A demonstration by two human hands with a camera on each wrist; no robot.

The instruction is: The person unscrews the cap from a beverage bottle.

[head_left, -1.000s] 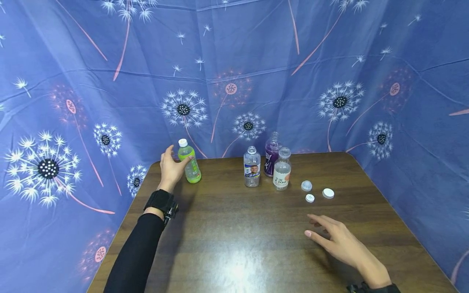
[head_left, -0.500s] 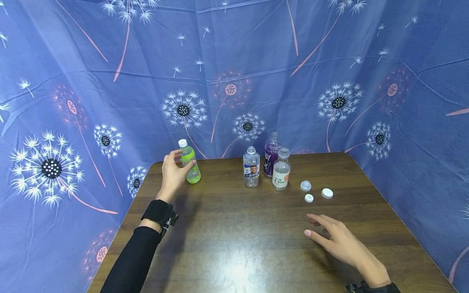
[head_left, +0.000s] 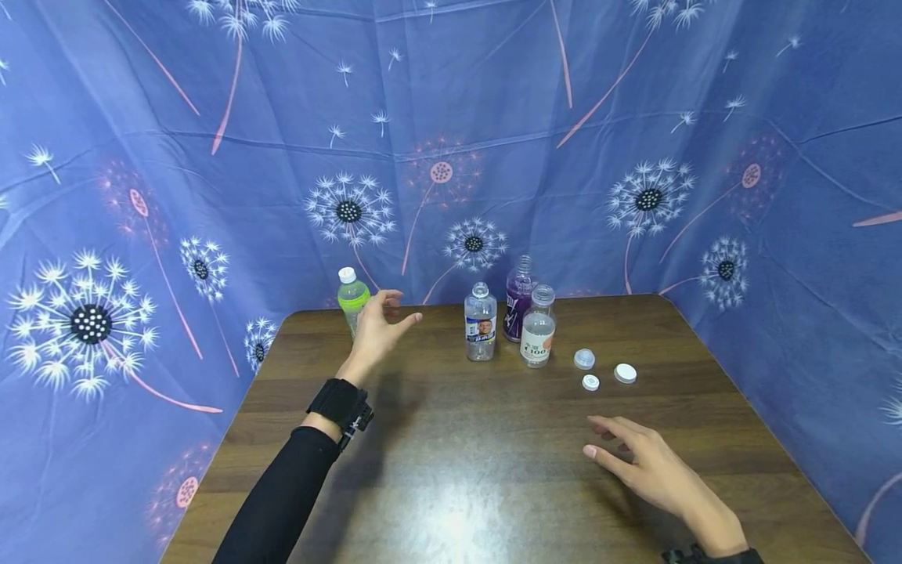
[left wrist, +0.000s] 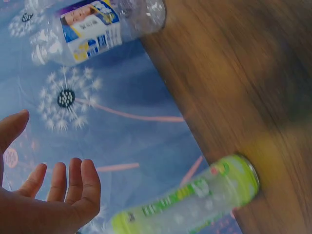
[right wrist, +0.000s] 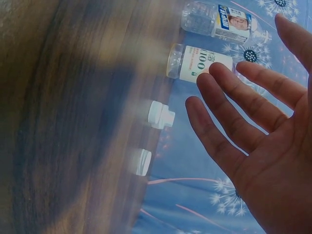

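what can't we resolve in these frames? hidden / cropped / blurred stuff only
- Green bottle: head view, lower body hidden behind the left hand; left wrist view, its cap end is cut off by the bottom edge.
- Purple bottle: head view, partly hidden behind the two clear bottles; label unreadable.
- Loose caps: right wrist view, motion-blurred.
- Right hand: head view, palm faces down, so the contact with the table is unclear.

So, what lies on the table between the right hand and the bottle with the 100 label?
In the head view, two white caps lie between the right hand and the 100-label bottle.
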